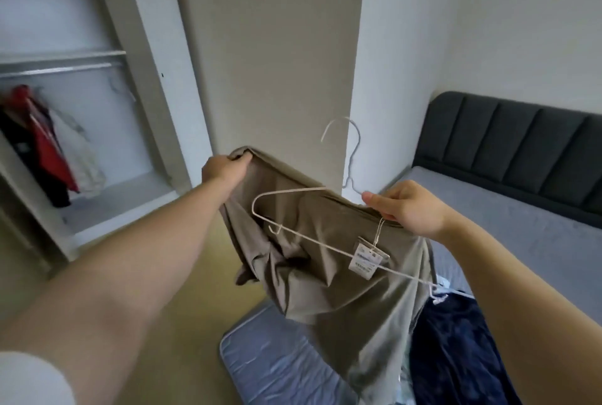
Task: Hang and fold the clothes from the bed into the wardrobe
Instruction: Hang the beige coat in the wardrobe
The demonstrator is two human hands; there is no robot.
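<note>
Your left hand [224,171], arm stretched forward, grips one top corner of the taupe soft-fabric garment [325,290]. Your right hand [410,209] pinches the other edge together with a white wire hanger [309,236] lying against the cloth. The garment hangs above the grey bed [521,225], beside a navy garment [456,355]. To the left, the open white wardrobe [156,79] holds red [49,150], black [19,144] and pale [78,150] clothes on its rail [58,69].

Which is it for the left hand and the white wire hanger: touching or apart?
Apart. The head view shows the left hand gripping the taupe garment, with fabric between it and the white wire hanger.
</note>
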